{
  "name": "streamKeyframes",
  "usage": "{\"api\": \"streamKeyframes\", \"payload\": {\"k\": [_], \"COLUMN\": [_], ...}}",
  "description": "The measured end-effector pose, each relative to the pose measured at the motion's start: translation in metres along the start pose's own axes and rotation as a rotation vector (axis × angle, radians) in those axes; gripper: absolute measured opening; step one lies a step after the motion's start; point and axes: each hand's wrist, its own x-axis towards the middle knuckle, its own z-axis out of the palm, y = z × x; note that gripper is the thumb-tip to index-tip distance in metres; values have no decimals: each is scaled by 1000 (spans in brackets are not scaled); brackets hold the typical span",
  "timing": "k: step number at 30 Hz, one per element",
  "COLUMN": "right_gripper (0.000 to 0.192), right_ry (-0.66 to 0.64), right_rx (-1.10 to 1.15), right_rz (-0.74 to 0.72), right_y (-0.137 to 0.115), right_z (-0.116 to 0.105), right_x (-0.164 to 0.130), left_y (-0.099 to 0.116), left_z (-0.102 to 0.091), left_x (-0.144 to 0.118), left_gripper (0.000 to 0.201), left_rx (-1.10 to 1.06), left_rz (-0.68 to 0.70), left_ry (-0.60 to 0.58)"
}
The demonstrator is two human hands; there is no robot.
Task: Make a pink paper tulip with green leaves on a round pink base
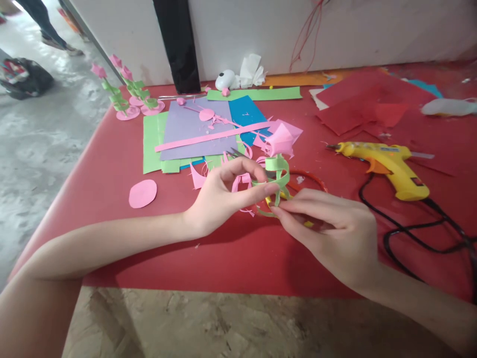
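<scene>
Between my two hands is a paper flower with a pink folded head [281, 139] and a curled green paper stem [278, 164]. My left hand [231, 191] pinches the green curl between thumb and forefinger. Lower down, the fingertips of my right hand [328, 223] are closed on the bottom end of the same stem. Behind the hands lie scissors with orange handles [320, 182], partly hidden, among pink paper scraps [198, 176]. A pink paper disc [143, 194] lies flat to the left of my left hand.
A yellow glue gun [387, 159] with a black cord [402, 231] lies at the right. Finished paper flowers [126, 94] stand at the back left. Purple [186, 124] and blue paper sheets [248, 117] lie mid-table; red paper [365, 99] is at the back right.
</scene>
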Motion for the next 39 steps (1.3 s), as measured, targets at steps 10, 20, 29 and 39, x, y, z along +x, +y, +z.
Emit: {"api": "streamKeyframes", "payload": {"k": [10,20,29,39], "right_gripper": [14,9,16,17], "right_ry": [-10,-76,-139,-113], "right_rx": [-20,56,277,264], "right_rz": [-25,53,270,291], "right_y": [1,2,-1,1], "right_z": [1,5,3,2], "right_x": [-2,-4,-1,-3], "left_y": [-1,5,0,-2], "left_z": [-2,1,1,-1], "left_x": [-1,0,-6,-6], "left_gripper": [12,20,14,16], "left_rx": [81,75,154,177], "left_rz": [47,-17,-4,8], "left_ry": [-23,-25,-54,-71]}}
